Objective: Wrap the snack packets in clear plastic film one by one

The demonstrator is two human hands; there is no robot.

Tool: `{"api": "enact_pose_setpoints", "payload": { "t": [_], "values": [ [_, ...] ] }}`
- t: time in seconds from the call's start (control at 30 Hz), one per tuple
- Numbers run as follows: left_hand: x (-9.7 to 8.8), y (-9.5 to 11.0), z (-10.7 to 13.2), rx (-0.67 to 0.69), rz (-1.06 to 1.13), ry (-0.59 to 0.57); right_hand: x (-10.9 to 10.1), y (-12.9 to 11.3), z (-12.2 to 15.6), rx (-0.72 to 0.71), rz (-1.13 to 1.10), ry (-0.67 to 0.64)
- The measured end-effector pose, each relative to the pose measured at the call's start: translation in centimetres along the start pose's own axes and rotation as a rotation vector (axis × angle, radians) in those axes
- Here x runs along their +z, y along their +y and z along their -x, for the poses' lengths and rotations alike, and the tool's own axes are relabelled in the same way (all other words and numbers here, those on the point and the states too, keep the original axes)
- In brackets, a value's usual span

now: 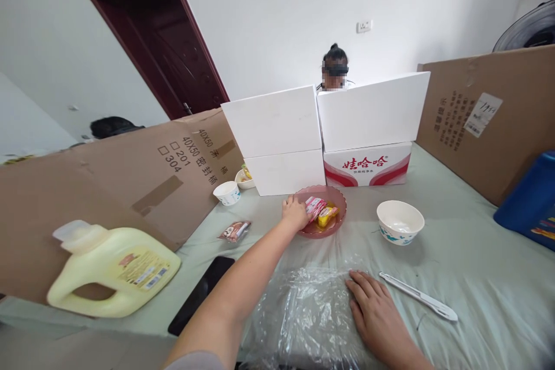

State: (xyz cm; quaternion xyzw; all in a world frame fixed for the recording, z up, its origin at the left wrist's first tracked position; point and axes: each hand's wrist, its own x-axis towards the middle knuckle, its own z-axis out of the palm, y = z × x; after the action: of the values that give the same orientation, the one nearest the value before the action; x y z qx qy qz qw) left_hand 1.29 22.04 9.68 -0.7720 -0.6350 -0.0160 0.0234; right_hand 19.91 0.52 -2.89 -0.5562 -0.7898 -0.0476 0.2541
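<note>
My left hand [296,212] is at the left side of a pink scalloped bowl [341,214], its fingers closed over the rim. Inside the bowl lie a pink-and-white packet [314,207] and a yellow packet [326,216], right beside my thumb. My right hand [375,303] rests palm down with fingers stretched out, at the right edge of a clear crinkled plastic bag [312,318] spread on the table. Close to its fingertips lies a white utility knife [418,296]. A white paper bowl [399,222] stands farther right.
Left of my arm are a small brown wrapped snack [235,231], a black phone [202,295] and a yellow detergent jug [125,272]. White boxes [281,144] and brown cardboard [485,121] wall the table. A blue container [531,202] stands right; a person [336,66] is behind the boxes.
</note>
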Motion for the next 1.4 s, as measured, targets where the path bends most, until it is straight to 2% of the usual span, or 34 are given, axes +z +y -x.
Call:
{"api": "enact_pose_setpoints", "payload": {
  "t": [0.17,0.3,0.37,0.43,0.5,0.53,0.6,0.63,0.67,0.7,0.8,0.87,0.93,1.03,1.1,1.17,1.23,1.3,1.4],
  "values": [
    [0.0,0.6,-0.6,-0.016,0.044,-0.064,0.0,0.0,0.0,0.002,0.002,0.002],
    [-1.2,1.4,-0.8,-0.074,0.127,-0.114,-0.3,-0.1,-0.1,0.000,0.002,0.000],
    [-2.3,2.1,0.2,-0.084,0.172,-0.073,-0.5,-0.3,-0.1,0.009,0.001,-0.002],
    [-3.2,2.9,2.8,-0.060,0.211,0.010,-0.6,-0.4,-0.1,0.018,0.006,-0.009],
    [-3.3,3.6,6.9,0.055,0.269,0.062,-0.7,-0.5,-0.1,0.021,0.020,-0.021],
    [-2.8,3.9,9.3,0.228,0.357,0.059,-0.7,-0.5,-0.1,0.019,0.028,-0.028],
    [-1.2,4.0,14.0,0.607,0.441,-0.124,-0.7,-0.5,-0.1,0.010,0.042,-0.042],
    [-0.1,3.8,15.9,0.705,0.415,-0.204,-0.7,-0.5,-0.1,0.003,0.047,-0.050],
    [1.1,3.3,17.2,0.727,0.368,-0.228,-0.7,-0.5,-0.2,-0.002,0.052,-0.059],
    [2.2,2.6,17.8,0.686,0.306,-0.204,-0.8,-0.5,-0.2,-0.004,0.055,-0.069],
    [4.4,-1.0,16.7,0.300,0.117,-0.074,-1.0,-0.7,-0.2,0.003,0.063,-0.099],
    [4.7,-3.7,15.1,0.099,0.091,-0.053,-1.0,-0.8,-0.2,0.014,0.063,-0.116],
    [4.4,-5.8,14.4,0.052,0.096,-0.026,-1.0,-0.8,-0.2,0.037,0.058,-0.132],
    [3.6,-7.5,16.1,0.160,0.184,0.099,-1.3,-0.2,-0.5,0.115,0.028,-0.113],
    [3.1,-8.0,18.6,0.299,0.323,0.205,-2.2,0.6,-0.7,0.173,-0.030,-0.051],
    [2.8,-8.4,21.3,0.400,0.471,0.258,-3.7,1.4,-0.5,0.210,-0.113,0.032],
    [2.8,-9.1,23.8,0.442,0.564,0.235,-5.6,1.9,0.4,0.228,-0.194,0.099],
    [3.1,-10.1,25.9,0.455,0.573,0.160,-7.5,1.8,2.3,0.179,-0.250,0.111],
    [4.3,-11.3,28.0,0.447,0.463,0.039,-8.5,0.7,5.9,-0.068,-0.244,-0.031]
  ]
}}
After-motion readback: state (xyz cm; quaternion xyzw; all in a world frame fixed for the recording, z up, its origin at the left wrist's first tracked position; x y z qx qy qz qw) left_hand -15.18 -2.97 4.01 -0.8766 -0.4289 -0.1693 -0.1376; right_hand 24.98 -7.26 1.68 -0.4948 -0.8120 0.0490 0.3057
